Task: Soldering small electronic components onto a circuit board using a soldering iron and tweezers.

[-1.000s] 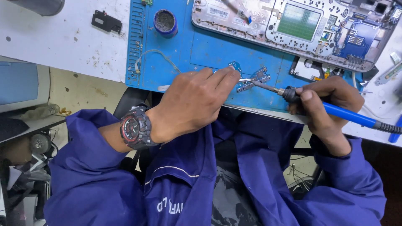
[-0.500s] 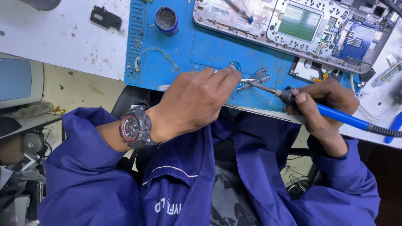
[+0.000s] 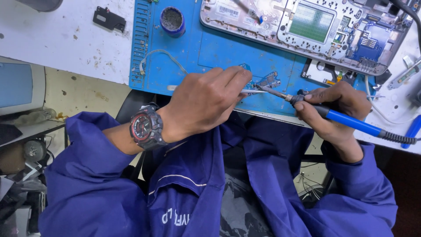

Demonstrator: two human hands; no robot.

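My left hand [image 3: 204, 103], with a red and black watch [image 3: 144, 127] on its wrist, pinches thin metal tweezers [image 3: 253, 91] whose tips reach a small blue circuit board [image 3: 268, 80] on the blue work mat [image 3: 210, 48]. My right hand [image 3: 337, 103] grips a blue-handled soldering iron [image 3: 353, 123] like a pen. Its metal tip points left and meets the tweezer tips at the small board. Both hands rest at the mat's near edge.
An opened laptop chassis [image 3: 307, 22] with bare boards lies at the back right. A round tin [image 3: 172, 19] and a thin loose wire [image 3: 160, 55] sit on the mat. A black part [image 3: 108, 18] lies on the white bench. A monitor [image 3: 19, 85] stands at the left.
Both hands stay at the small board with the same tools. The view has shifted slightly; the iron's tip has edged a little closer to the tweezers.
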